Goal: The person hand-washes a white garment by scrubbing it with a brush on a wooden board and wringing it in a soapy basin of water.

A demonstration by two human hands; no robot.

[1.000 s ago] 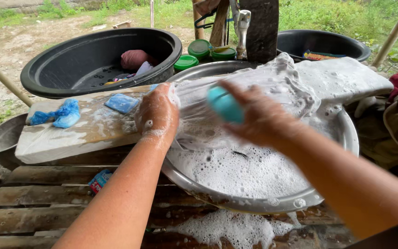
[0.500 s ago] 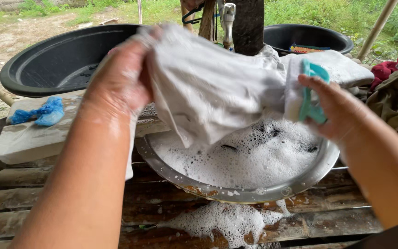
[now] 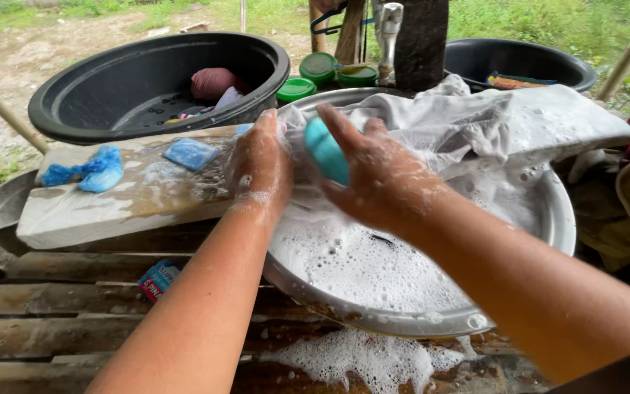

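- The white garment (image 3: 475, 124) is back down, out of the air, and draped over the far rim of the steel basin (image 3: 559, 219) and the plank end at centre frame.
- The left hand (image 3: 260, 164) presses flat on the wet cloth at the wooden washboard (image 3: 111, 208), fingers spread, pinning it.
- The right hand (image 3: 373, 175) is closed around the teal scrub brush (image 3: 326, 149), just beside the left.
- Lifting is over; judging by this, scrubbing is on again.
- Suds (image 3: 359, 266) fill the basin, lower centre.
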